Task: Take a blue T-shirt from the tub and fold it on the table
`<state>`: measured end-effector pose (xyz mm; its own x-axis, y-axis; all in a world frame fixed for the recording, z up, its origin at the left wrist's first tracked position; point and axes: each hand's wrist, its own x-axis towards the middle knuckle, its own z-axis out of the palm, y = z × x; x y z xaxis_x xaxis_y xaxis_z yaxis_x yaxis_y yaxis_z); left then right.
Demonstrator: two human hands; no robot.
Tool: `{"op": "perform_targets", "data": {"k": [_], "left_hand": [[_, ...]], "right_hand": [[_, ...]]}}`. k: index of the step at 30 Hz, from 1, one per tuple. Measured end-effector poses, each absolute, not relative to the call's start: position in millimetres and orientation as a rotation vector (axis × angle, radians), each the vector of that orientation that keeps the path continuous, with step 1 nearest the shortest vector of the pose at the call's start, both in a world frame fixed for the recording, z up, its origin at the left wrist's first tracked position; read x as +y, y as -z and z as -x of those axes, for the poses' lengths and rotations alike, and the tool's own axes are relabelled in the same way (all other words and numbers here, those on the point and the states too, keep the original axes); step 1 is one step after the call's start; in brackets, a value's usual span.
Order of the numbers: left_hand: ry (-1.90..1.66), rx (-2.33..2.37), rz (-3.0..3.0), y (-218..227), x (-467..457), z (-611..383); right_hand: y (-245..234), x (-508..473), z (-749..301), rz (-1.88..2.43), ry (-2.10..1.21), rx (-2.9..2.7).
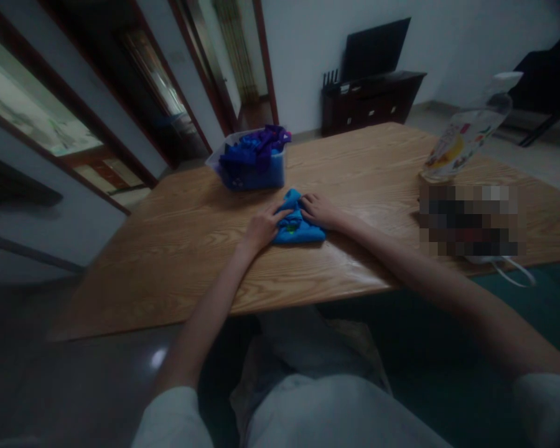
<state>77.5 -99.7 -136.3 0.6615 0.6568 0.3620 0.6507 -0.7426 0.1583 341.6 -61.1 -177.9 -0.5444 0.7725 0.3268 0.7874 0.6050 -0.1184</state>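
A bright blue cloth with a small green mark lies bunched and partly folded on the wooden table. My left hand grips its left side, fingers reaching over the upper folds. On the other side, my right hand has its fingers curled onto the cloth's upper right part. Both hands rest low at the tabletop, close together with the cloth between them. Some fingertips are hidden in the folds, and the cloth's exact kind cannot be made out.
Beyond the cloth stands a translucent plastic bin heaped with blue and purple cloths. To the right are a large clear bottle with a white cap and a blurred-out item with a white loop. The table's front edge lies before my body.
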Motion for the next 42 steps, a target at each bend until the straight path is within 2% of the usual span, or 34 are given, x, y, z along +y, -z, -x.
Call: {"op": "perform_targets", "data": {"k": [28, 32, 38, 42], "left_hand": [[-0.614, 1.240, -2.667, 135.4, -99.9, -73.3], [-0.705, 1.259, -2.583, 138.2, -96.3, -73.2], [-0.966, 1.571, -2.266, 153.9, -78.8, -73.5], [-0.996, 1.850, -2.034, 162.5, -65.5, -62.9]], "right_hand": [[177.6, -61.1, -341.8, 1.272, 0.093, -2.498], [175.4, -62.9, -340.8, 1.277, 0.097, -2.503], [176.8, -62.2, -339.1, 1.282, 0.076, -2.482], [177.7, -60.6, -339.5, 1.304, 0.064, -2.482]]}}
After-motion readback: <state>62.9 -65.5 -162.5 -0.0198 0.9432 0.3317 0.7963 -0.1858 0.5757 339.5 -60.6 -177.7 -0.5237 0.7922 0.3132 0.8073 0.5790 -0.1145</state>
